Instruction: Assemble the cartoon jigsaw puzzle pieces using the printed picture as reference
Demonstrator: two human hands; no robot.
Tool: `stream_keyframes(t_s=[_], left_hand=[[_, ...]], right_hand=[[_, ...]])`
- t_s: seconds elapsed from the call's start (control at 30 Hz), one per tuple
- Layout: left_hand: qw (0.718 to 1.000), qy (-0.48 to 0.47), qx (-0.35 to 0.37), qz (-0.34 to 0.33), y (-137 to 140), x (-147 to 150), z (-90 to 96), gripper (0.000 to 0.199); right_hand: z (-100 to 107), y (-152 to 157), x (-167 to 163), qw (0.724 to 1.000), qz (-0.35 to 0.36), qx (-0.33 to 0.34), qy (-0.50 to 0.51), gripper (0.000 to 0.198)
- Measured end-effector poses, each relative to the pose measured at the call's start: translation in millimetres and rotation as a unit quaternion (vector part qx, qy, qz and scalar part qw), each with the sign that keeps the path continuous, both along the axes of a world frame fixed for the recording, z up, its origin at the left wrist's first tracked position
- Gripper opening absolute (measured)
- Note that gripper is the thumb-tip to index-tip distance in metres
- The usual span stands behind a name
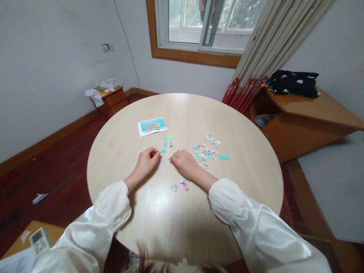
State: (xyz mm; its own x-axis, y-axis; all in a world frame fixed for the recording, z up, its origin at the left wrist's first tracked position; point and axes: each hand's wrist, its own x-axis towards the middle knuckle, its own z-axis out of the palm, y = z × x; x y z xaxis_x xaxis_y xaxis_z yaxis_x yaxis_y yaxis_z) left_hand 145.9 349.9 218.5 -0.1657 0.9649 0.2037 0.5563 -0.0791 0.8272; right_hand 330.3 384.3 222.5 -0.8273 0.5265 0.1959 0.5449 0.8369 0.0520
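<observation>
My left hand [148,158] rests over the round table with its fingers curled and thumb pressed in; whatever it may hold is hidden. Just beyond its fingertips lies a turquoise jigsaw piece [163,151]. My right hand [182,161] is closed, knuckles up, and a tiny edge of a puzzle piece [169,159] shows at its fingertips. Farther up are a joined turquoise-and-yellow strip [170,138] and a small dark-marked piece [171,144]. Nearer to me lie a joined pink section [184,185] and a pale blue piece [174,187].
A loose pile of puzzle pieces [209,152], several face down, lies right of my right hand. The cartoon picture card [152,126] is at the back left of the round table [119,129]. A wooden cabinet [321,110] stands at the right, a small drawer unit [116,100] at the left.
</observation>
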Motion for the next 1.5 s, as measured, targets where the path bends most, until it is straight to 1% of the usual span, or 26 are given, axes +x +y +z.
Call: stream_keyframes(t_s=[0.13,0.37,0.5,0.67,0.77,0.87,0.93,1.1,1.23,1.3,1.43,1.5], left_hand=[[1.000,0.000,0.000,0.006,-0.2,0.0,0.7,0.022],[1.000,0.002,-0.004,0.013,-0.9,-3.2,-1.4,0.019],[1.000,0.010,0.005,-0.012,-3.2,-3.3,-6.0,0.017],[0.996,0.061,0.027,-0.066,-8.9,-2.7,-7.8,0.014],[0.988,0.101,0.045,-0.109,-14.5,-1.3,-7.0,0.017],[0.974,0.151,0.049,-0.161,-21.3,1.4,-7.0,0.022],[0.965,0.187,0.049,-0.179,-24.9,3.3,-7.8,0.025],[0.946,0.265,0.049,-0.181,-27.7,5.7,-10.0,0.032],[0.927,0.318,0.047,-0.196,-27.9,7.1,-10.0,0.034],[0.922,0.330,0.046,-0.199,-28.4,7.9,-9.3,0.035],[0.923,0.327,0.053,-0.199,-29.3,8.4,-8.5,0.041],[0.918,0.337,0.053,-0.203,-29.2,8.3,-8.6,0.038]], right_hand=[[-1.1,-1.6,0.9,1.000,-0.015,-0.017,0.014,0.022],[-0.7,0.1,11.8,0.996,-0.052,-0.043,0.058,0.018],[-2.4,3.2,20.0,0.993,-0.071,-0.043,0.079,0.020],[-4.8,7.8,35.1,0.989,-0.081,-0.035,0.123,0.019],[-6.3,8.7,45.1,0.986,-0.085,-0.038,0.140,0.019],[-8.5,7.6,52.9,0.983,-0.088,-0.041,0.155,0.021],[-10.3,6.2,56.3,0.981,-0.090,-0.042,0.167,0.021],[-14.0,2.3,58.8,0.976,-0.093,-0.046,0.193,0.022],[-15.0,0.9,58.7,0.974,-0.088,-0.046,0.201,0.023],[-15.3,1.0,58.9,0.974,-0.086,-0.046,0.203,0.022],[-16.6,1.6,59.4,0.974,-0.083,-0.047,0.205,0.023],[-17.2,1.9,59.5,0.974,-0.084,-0.048,0.204,0.023]])
